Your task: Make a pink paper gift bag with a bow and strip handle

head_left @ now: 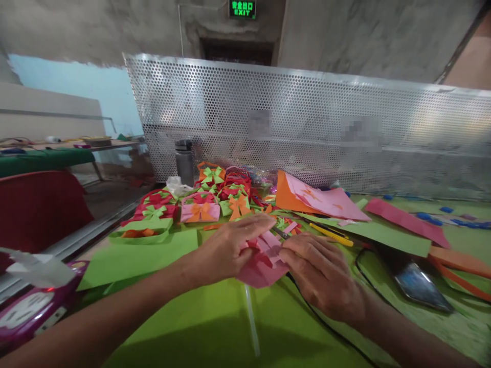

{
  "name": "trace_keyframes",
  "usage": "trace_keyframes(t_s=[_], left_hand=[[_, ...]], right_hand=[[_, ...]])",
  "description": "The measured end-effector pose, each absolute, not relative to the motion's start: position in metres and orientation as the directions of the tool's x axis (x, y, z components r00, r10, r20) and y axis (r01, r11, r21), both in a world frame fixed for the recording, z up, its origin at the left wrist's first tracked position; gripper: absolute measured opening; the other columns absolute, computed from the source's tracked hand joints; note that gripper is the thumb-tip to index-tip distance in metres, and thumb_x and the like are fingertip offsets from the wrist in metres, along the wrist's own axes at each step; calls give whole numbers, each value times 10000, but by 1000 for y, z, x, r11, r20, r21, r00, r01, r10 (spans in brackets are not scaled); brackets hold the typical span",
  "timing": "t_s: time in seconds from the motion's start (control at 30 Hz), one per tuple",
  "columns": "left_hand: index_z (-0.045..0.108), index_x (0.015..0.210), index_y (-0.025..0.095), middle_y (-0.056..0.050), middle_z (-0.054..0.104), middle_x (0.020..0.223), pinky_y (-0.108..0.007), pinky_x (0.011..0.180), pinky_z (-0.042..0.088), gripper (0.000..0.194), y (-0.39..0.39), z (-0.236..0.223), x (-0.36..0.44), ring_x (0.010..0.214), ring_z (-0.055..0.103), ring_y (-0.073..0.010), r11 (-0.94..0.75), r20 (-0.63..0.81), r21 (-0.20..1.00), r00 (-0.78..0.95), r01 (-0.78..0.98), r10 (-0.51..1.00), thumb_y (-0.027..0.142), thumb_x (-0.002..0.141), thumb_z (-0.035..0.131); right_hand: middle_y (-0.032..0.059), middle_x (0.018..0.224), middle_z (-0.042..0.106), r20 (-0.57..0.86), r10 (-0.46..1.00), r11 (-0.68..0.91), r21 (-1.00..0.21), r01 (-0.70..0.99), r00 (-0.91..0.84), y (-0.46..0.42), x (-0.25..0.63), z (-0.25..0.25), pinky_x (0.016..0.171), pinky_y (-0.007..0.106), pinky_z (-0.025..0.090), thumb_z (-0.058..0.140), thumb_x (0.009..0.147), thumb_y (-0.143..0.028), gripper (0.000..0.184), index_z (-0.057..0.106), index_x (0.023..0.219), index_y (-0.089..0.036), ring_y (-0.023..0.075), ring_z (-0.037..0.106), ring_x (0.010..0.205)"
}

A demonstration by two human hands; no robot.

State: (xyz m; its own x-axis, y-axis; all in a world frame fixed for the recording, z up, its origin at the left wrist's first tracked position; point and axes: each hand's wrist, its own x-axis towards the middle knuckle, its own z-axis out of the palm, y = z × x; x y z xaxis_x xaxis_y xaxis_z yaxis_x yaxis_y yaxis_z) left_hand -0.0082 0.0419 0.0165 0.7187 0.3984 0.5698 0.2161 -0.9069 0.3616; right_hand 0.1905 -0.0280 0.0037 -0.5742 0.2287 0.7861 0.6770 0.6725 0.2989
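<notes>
A folded piece of pink paper (264, 273) is between my two hands, above the green table surface. My left hand (233, 245) grips its left side, with the fingers laid over the top and the thumb against the fold. At its right edge, my right hand (322, 271) pinches the pink paper with curled fingers. A dark metal tip (281, 233) shows just beyond the right fingers; I cannot tell whether that hand holds it. Below the paper lies a clear stick (251, 322), like a glue stick. A black cable (326, 327) runs from under my right hand toward the front.
Small paper bags with bows (200, 210) cluster behind my left hand, near a grey bottle (184, 166). Pink and orange sheets (326, 199), a yellow cutter (332, 235) and a phone (422, 286) lie right. A purple power strip (38, 312) is left; a perforated metal panel (307, 112) stands behind.
</notes>
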Motion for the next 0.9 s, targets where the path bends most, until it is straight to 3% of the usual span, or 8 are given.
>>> trace_keyframes(t_s=[0.17, 0.4, 0.7, 0.9], left_hand=[[454, 1267, 162, -86, 512, 1294, -350, 1017, 380, 518, 43, 9, -6, 1208, 449, -155, -932, 601, 336, 730, 139, 325, -5, 780, 396], [559, 1153, 154, -103, 633, 1131, -284, 886, 478, 311, 31, 17, -2, 1031, 592, -159, -906, 538, 413, 777, 95, 327, 122, 865, 445], [601, 1057, 147, -112, 659, 1071, -289, 872, 484, 232, 32, 15, -4, 990, 610, -170, -948, 609, 314, 756, 50, 242, 168, 854, 490], [601, 1054, 153, -99, 665, 989, -279, 805, 480, 234, 29, 24, -3, 897, 614, -167, -916, 468, 386, 833, 109, 296, 192, 875, 456]], right_hand=[[84, 870, 648, 785, 241, 727, 244, 641, -572, -33, 188, 3, 788, 336, 466, 487, 781, -35, 187, 609, 900, -112, 182, 592, 835], [78, 873, 661, 798, 234, 733, 231, 640, -556, -36, 186, 4, 781, 330, 487, 491, 795, -66, 185, 607, 924, -132, 171, 608, 831], [78, 888, 668, 805, 241, 721, 225, 655, -542, -37, 187, 5, 773, 328, 497, 478, 804, -76, 196, 607, 938, -138, 171, 616, 841], [90, 892, 664, 813, 257, 730, 192, 656, -523, -35, 187, 2, 763, 345, 490, 483, 782, -51, 219, 600, 949, -129, 182, 606, 833]])
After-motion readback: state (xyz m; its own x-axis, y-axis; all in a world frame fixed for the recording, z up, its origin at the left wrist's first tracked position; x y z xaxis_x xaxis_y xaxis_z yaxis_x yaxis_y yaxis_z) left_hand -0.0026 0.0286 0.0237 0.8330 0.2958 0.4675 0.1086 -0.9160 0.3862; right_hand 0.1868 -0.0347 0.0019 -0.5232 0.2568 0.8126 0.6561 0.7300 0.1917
